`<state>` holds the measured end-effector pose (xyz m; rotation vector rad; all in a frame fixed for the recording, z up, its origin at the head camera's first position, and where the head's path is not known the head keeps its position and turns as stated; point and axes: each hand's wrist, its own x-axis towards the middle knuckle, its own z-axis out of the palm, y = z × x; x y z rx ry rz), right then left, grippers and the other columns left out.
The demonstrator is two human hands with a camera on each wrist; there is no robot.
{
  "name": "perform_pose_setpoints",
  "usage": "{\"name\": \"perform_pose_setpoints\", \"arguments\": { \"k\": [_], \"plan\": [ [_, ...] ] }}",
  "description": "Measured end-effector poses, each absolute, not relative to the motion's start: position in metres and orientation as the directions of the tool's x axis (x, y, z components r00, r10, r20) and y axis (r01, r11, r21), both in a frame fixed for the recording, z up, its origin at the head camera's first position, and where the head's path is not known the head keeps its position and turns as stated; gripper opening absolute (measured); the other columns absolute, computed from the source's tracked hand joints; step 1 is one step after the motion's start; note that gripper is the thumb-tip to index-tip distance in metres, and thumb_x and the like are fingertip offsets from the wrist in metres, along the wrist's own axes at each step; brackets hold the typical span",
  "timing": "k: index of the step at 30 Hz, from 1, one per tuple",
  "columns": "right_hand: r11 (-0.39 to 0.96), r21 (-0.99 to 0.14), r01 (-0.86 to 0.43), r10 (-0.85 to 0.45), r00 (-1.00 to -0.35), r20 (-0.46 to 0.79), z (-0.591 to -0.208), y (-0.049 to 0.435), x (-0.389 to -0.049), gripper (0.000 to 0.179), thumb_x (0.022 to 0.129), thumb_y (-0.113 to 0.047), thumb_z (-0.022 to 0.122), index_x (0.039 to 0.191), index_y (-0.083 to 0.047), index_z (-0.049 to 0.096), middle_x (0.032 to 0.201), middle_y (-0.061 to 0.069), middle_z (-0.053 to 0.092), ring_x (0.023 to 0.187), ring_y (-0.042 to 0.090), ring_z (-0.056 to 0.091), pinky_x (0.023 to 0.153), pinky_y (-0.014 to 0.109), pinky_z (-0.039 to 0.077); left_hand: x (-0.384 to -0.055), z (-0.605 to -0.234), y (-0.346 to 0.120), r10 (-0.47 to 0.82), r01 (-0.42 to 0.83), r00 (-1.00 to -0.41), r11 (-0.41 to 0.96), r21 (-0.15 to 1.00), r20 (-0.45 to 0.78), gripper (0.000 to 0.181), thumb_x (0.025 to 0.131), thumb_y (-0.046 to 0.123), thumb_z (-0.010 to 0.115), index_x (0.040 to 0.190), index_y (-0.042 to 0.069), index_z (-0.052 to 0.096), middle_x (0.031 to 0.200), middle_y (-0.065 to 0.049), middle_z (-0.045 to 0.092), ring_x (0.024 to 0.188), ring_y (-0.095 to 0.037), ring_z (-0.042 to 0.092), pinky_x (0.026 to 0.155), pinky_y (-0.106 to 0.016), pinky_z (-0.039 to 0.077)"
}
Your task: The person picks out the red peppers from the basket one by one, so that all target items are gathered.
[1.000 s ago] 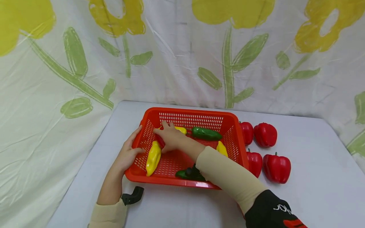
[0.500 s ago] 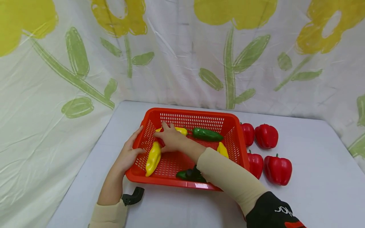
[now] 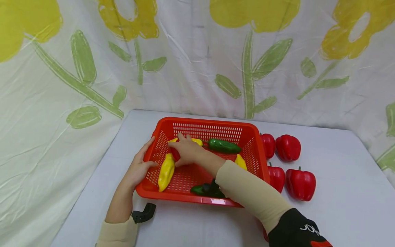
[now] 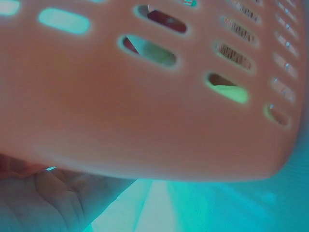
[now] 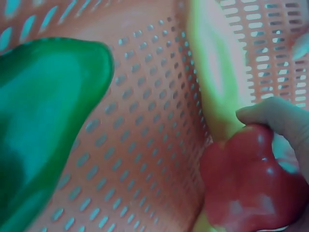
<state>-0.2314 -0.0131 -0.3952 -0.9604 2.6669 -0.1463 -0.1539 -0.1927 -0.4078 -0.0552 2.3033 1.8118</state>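
Observation:
A red plastic basket [image 3: 203, 120] with slotted walls rests on the table. My left hand [image 3: 138, 168] grips its left side, the thumb over the rim and the fingers along the outer wall. In the left wrist view this wall fills most of the picture, above part of the hand [image 4: 53, 200]. Inside the basket, near the left end, my right hand [image 3: 189, 150] holds a red bell pepper [image 5: 251, 179], which the hand largely hides in the head view. Beside it lies a long yellow pepper [image 3: 166, 173]; another yellow pepper [image 3: 197, 141] is behind the hand.
Also in the basket are a green pepper [image 3: 224, 145] at the back, a green pepper [image 3: 197, 189] at the front and a yellow pepper [image 3: 240, 161] at the right. Several red bell peppers [image 3: 300, 183] stand right of the basket. A flowered curtain [image 3: 191, 68] hangs behind the table.
My right hand has shifted slightly to the right, its fingers still around the red bell pepper. The left hand and the basket have stayed almost in place.

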Motion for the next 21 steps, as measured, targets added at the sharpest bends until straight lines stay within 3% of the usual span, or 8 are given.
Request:
{"name": "perform_pose_setpoints", "arguments": {
  "k": [10, 21],
  "plan": [
    [0.750, -0.248, -0.613, -0.660, -0.714, -0.231, -0.384, 0.000, -0.226, 0.062, 0.076, -0.039, 0.073, 0.132, -0.030, 0.049, 0.133, 0.010, 0.039, 0.113, 0.032, 0.042, 0.085, 0.039, 0.053, -0.153, -0.408, -0.193, 0.089, -0.168, -0.976, 0.262, 0.950, -0.197, 0.079, 0.085, -0.004, 0.044, 0.149, 0.034, 0.017, 0.154, -0.009, 0.021, 0.123, -0.038, 0.044, 0.086, -0.044, 0.053],
    [0.730, -0.334, -0.596, -0.674, -0.710, -0.205, -0.376, 0.006, -0.226, 0.060, 0.078, -0.035, 0.071, 0.133, -0.029, 0.048, 0.136, 0.012, 0.038, 0.115, 0.033, 0.043, 0.090, 0.044, 0.050, -0.154, -0.408, -0.192, 0.089, -0.162, -0.977, 0.262, 0.951, -0.191, 0.079, 0.085, -0.004, 0.044, 0.149, 0.033, 0.017, 0.154, -0.009, 0.020, 0.124, -0.038, 0.043, 0.087, -0.045, 0.052]
  ]
}}
